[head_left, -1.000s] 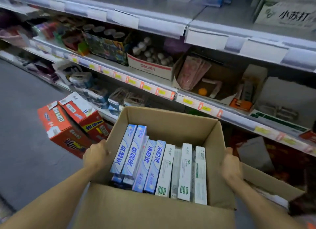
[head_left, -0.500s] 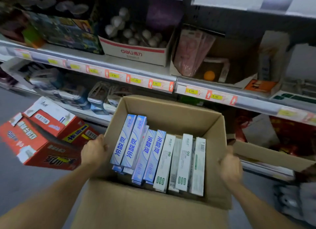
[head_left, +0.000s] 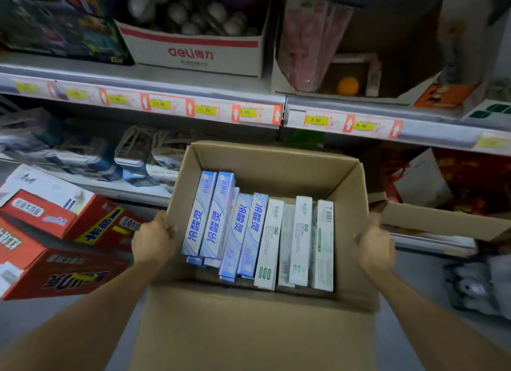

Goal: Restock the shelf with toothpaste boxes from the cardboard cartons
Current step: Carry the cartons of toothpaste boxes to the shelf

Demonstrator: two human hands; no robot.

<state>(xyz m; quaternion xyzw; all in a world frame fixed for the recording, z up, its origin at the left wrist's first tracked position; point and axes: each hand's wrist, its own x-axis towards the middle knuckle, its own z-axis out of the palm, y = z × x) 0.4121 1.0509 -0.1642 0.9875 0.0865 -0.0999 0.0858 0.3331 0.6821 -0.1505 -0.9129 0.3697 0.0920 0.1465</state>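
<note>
two hands carry the open brown cardboard carton, one on each side wall. the left hand grips the wall at nine o'clock with its fingers curled over the rim, and the right hand grips the wall at three o'clock, thumb on top and fingers wrapped outside, out of sight.

inside, at the centre of the view, lie the long blue-and-white toothpaste boxes on the nine o'clock side, packed against the long white-and-green toothpaste boxes on the three o'clock side. all lie flat or on edge, ends pointing toward twelve and six o'clock. none has been taken out in this view.

compared with a second ago, the grey metal shelf edge with yellow price tags now fills the twelve o'clock band and sits much closer; the upper shelves have left the view. the red printed cartons remain at nine o'clock on the floor. so the carton has been brought in and lowered toward the lower shelving, and the grip on both walls is unchanged.

my judgement: this is still transport, not stocking. the carton likely needs setting down before either hand is free to lift a box. i cannot tell which shelf slot is meant for toothpaste; those in view hold other goods.
</note>
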